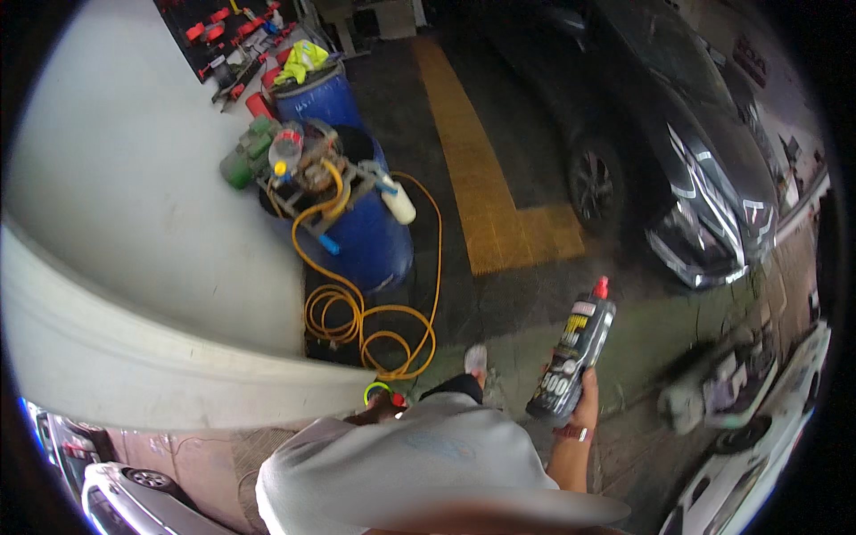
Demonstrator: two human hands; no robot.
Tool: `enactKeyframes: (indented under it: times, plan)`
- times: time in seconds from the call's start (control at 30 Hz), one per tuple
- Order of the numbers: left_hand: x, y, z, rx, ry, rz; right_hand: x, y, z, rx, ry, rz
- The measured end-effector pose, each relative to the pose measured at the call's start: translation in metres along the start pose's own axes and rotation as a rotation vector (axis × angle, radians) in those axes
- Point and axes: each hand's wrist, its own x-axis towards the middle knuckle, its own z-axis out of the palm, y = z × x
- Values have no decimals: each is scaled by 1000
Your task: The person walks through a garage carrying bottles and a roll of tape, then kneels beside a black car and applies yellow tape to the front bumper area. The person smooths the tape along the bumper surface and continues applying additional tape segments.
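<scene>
Head view: bottle (575, 355) slants, red cap (601, 288) upper-right.

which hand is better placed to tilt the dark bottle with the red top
Likely the right hand: it holds the dark bottle by its lower part, leaving the red top uncovered. The left hand can't be made out clearly.
</scene>
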Motion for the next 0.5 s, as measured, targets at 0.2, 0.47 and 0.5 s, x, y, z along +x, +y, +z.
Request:
enactKeyframes:
  times: [0.2,0.47,0.5]
  plan:
    - [135,203,-71,-84,130,200,180,-51,1,96,-12,-112]
    - [244,404,-176,-147,394,471,383,-110,-6,326,-300,14]
    - [259,408,-173,-116,419,463,411,-105,-24,278,-389,55]
